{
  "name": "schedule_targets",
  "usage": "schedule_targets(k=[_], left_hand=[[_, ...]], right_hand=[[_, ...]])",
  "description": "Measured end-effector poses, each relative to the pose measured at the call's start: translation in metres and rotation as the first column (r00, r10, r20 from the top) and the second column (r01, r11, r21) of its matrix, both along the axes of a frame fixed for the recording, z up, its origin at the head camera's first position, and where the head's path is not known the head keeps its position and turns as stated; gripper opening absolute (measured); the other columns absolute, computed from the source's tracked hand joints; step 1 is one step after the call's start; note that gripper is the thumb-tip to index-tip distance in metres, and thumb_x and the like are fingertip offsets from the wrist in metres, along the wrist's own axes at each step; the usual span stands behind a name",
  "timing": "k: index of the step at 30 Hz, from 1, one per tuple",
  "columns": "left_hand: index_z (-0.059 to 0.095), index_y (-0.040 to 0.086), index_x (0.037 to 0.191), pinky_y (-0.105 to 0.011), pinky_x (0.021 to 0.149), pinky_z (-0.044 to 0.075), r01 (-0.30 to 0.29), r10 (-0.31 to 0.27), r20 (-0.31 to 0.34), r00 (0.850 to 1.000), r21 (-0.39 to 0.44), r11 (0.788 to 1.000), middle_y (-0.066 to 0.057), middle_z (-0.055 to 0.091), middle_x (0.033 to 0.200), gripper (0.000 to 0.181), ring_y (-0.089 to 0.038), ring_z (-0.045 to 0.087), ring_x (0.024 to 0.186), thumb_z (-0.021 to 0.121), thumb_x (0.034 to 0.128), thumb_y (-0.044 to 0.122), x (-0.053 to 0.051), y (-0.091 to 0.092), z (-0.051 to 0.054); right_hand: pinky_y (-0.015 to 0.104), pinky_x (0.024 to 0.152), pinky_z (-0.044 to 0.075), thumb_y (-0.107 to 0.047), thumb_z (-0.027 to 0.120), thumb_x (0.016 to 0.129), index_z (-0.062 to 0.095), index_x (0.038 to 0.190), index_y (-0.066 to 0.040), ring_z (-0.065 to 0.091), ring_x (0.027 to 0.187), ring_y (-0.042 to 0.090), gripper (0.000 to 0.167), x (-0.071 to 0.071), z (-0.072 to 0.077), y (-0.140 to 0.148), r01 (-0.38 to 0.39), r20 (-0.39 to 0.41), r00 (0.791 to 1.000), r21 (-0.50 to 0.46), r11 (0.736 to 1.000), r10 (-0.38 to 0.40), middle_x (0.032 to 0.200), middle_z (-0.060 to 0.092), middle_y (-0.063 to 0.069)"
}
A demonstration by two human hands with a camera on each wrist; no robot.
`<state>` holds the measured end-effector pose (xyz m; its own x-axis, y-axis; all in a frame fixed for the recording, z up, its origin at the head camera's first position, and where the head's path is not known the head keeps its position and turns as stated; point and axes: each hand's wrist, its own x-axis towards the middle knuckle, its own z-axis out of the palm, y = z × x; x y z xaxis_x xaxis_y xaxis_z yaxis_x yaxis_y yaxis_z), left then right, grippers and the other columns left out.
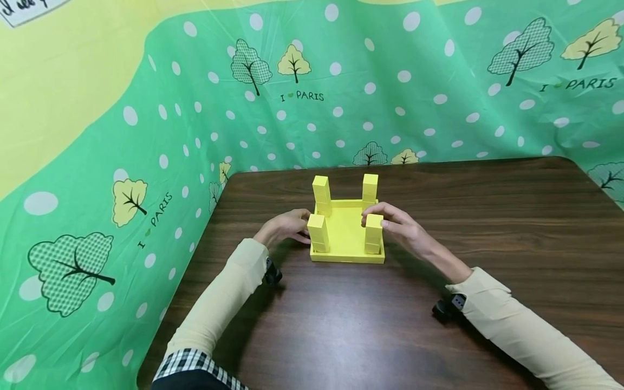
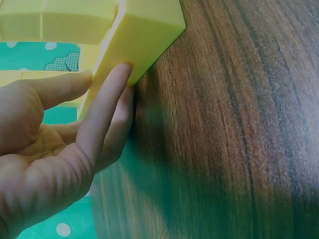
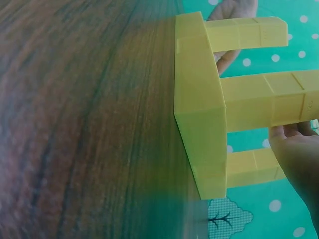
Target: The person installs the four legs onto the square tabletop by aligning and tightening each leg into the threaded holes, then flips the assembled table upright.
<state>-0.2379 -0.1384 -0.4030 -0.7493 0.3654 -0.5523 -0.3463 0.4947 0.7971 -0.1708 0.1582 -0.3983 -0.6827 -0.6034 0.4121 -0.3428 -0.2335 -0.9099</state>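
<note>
A shallow yellow tray stands on the table, with a stacked yellow block post at each corner. My right hand is at the near right post. Its thumb side touches the post while a fingertip shows past the far side, so the fingers curl round the upper block. In the right wrist view that hand is partly cut off by the frame edge. My left hand is at the tray's left side; in the left wrist view its extended fingers touch the yellow side wall.
The brown wood table spreads around the tray. A green and yellow cloth with dots and trees hangs behind and to the left. Dark wrist cameras sit at both cuffs.
</note>
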Motion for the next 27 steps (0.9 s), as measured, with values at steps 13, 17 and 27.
schedule_targets(k=[13, 17, 27], left_hand=[[0.042, -0.001, 0.129, -0.034, 0.08, 0.06, -0.011, 0.011, 0.003, 1.0, 0.018, 1.0, -0.018, 0.054, 0.109, 0.032, -0.024, 0.059, 0.091, 0.038, 0.0974, -0.004, 0.0, -0.001, -0.003], [0.042, 0.0, 0.13, -0.034, 0.08, 0.06, -0.01, 0.01, 0.0, 1.0, 0.015, 1.0, -0.018, 0.055, 0.111, 0.031, -0.024, 0.06, 0.094, 0.038, 0.0985, -0.002, 0.001, -0.001, -0.003], [0.042, 0.0, 0.131, -0.035, 0.081, 0.06, -0.013, 0.013, -0.005, 1.0, 0.031, 0.999, -0.019, 0.054, 0.114, 0.032, -0.026, 0.06, 0.097, 0.039, 0.0988, -0.001, 0.001, -0.002, -0.004]], right_hand=[[0.026, 0.101, 0.043, -0.002, 0.037, 0.097, 0.047, 0.124, 0.013, 0.05, 0.114, 0.025, 0.032, -0.001, -0.001, 0.003, 0.059, 0.068, 0.996, -0.003, 0.998, -0.059, 0.118, 0.054, 0.02], [0.02, 0.098, 0.044, -0.017, 0.043, 0.101, 0.051, 0.124, 0.005, 0.051, 0.117, 0.014, 0.033, -0.001, 0.002, 0.007, 0.189, 0.158, 0.968, 0.06, 0.98, -0.196, 0.123, 0.056, 0.009], [0.044, 0.103, 0.047, -0.027, 0.043, 0.103, 0.042, 0.134, 0.004, 0.056, 0.109, 0.019, 0.044, -0.012, 0.003, 0.008, 0.426, 0.217, 0.811, 0.417, 0.803, -0.543, 0.133, 0.047, 0.025]])
